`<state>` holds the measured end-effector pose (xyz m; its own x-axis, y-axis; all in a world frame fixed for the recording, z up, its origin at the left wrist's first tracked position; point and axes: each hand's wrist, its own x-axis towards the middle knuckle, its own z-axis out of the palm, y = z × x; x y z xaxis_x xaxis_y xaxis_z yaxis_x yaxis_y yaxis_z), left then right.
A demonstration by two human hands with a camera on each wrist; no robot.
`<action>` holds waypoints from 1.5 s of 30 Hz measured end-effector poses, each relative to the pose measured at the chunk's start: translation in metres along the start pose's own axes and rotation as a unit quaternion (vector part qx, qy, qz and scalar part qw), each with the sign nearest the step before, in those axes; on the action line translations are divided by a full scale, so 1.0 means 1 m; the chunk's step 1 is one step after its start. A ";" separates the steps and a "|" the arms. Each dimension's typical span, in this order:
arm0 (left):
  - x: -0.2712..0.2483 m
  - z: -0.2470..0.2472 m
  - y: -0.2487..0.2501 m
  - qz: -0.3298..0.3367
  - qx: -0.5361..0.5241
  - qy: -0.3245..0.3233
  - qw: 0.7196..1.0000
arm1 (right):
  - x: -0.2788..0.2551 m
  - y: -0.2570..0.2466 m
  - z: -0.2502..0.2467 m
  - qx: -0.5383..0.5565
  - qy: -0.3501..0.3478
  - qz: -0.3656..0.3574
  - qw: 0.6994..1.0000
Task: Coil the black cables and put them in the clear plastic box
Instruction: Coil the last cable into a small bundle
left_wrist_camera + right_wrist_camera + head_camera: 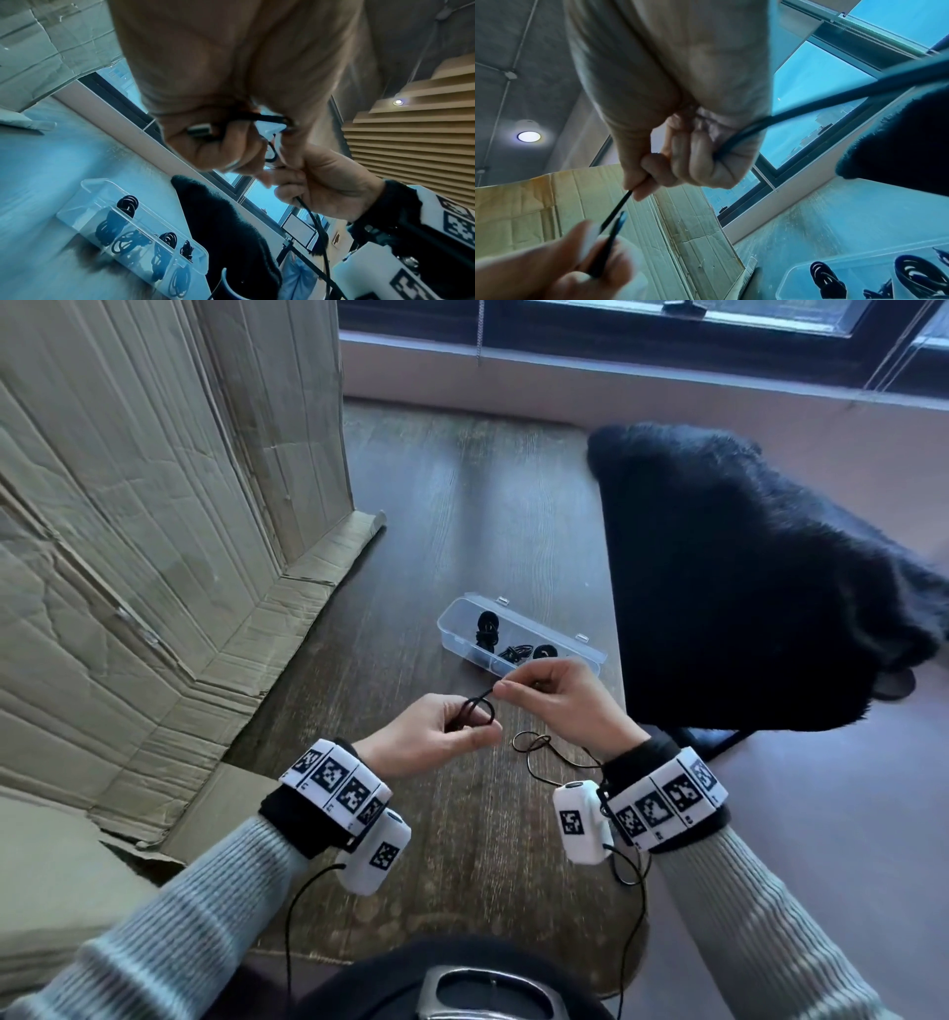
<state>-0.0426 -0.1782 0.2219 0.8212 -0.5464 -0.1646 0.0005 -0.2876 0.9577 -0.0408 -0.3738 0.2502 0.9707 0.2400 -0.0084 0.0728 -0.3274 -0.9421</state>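
Over the wooden table, my left hand [475, 729] grips a small coil of black cable [478, 711] with its fingers curled round the loops. In the left wrist view its metal plug [199, 130] lies against my fingers. My right hand [500, 693] pinches the same cable just right of the coil. The loose tail [536, 743] lies on the table under my right wrist. In the right wrist view the cable [618, 209] leaves my pinching fingertips [639, 190] toward my left hand [577, 263]. Just beyond my hands lies the lidless clear plastic box [454, 624], holding several coiled cables [128, 203].
A large flattened cardboard box [154, 505] leans along the table's left side. A black fuzzy garment [744, 582] hangs over a chair past the table's right edge. A window ledge [616, 377] runs behind the table.
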 end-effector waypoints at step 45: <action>0.001 -0.007 -0.005 -0.036 -0.153 0.014 0.987 | -0.001 0.028 0.019 0.118 0.172 0.045 0.977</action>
<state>-0.0379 -0.1710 0.2183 0.8285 -0.5099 -0.2315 0.2276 -0.0711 0.9712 -0.0439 -0.3661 0.2174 0.9931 -0.1153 -0.0201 -0.0320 -0.1026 -0.9942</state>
